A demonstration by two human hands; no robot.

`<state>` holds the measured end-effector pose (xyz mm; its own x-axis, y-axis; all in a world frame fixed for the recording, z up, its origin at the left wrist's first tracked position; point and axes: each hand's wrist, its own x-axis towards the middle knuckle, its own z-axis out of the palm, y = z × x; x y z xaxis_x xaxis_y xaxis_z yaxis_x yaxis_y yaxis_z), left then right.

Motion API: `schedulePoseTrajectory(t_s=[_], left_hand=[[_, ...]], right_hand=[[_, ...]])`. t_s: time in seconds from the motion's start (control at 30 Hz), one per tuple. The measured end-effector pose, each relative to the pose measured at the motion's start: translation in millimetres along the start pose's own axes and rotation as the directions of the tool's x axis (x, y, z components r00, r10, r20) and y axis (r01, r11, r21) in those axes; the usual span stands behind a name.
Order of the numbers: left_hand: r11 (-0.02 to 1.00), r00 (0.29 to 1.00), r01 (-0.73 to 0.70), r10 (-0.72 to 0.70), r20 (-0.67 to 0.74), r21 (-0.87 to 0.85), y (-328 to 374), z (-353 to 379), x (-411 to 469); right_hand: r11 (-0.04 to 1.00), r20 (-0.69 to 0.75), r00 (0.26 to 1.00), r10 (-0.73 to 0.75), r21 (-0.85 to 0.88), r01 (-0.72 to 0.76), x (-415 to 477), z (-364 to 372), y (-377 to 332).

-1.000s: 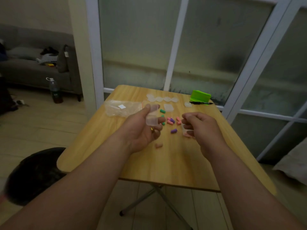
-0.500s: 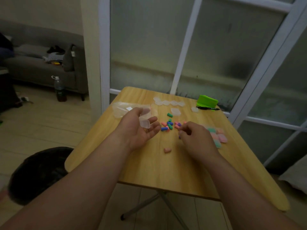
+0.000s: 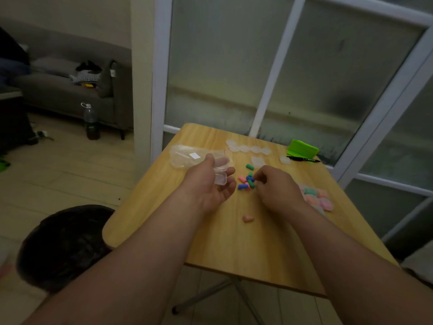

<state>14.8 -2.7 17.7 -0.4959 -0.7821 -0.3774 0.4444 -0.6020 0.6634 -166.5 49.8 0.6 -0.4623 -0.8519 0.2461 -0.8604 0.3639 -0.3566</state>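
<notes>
My left hand is palm up over the wooden table and grips a small open clear plastic case between thumb and fingers. Just right of it lies a small pile of coloured foam earplugs, pink, blue and green. My right hand is at the pile's right edge. Its curled fingertips pinch at an earplug there, and the hand hides the contact. One pink earplug lies alone nearer to me. Several filled cases sit to the right of my right wrist.
Several empty clear cases line the far side of the table, beside a clear plastic bag. A green object and a black pen lie at the far right corner. A dark round stool stands left of the table, and a bottle stands by the sofa.
My right hand has set a filled case down at the right and moved left to the earplug pile. My left hand has kept its clear case, tilted slightly lower. The view has shifted left.
</notes>
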Motion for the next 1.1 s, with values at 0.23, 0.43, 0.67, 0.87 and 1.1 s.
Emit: schedulePoseTrajectory(t_s=[0.23,0.43,0.67,0.87,1.1], left_hand=[[0.999,0.998,0.053,-0.053,0.024,0.011,1.7,2.1,0.1],[0.998,0.998,0.051,-0.052,0.029,0.037,0.5,2.2,-0.1],[0.995,0.999,0.039,-0.041,0.011,0.093,-5.2,3.2,0.0],[0.994,0.990,0.065,-0.075,0.119,0.088,-16.2,7.5,-3.1],[0.986,0.976,0.073,-0.101,0.192,0.148,-23.5,8.1,-9.0]], right_hand=[[0.992,0.044,0.999,-0.030,-0.123,0.035,10.7,8.8,-5.4],[0.992,0.016,1.000,0.006,-0.129,-0.004,10.4,12.3,-5.7],[0.989,-0.094,0.996,0.011,0.148,0.003,-10.1,-2.5,-6.3],[0.927,-0.149,0.971,-0.188,0.299,0.226,-47.2,-21.3,-32.1],[0.934,-0.080,0.945,-0.317,0.145,0.326,-59.8,-19.4,-36.9]])
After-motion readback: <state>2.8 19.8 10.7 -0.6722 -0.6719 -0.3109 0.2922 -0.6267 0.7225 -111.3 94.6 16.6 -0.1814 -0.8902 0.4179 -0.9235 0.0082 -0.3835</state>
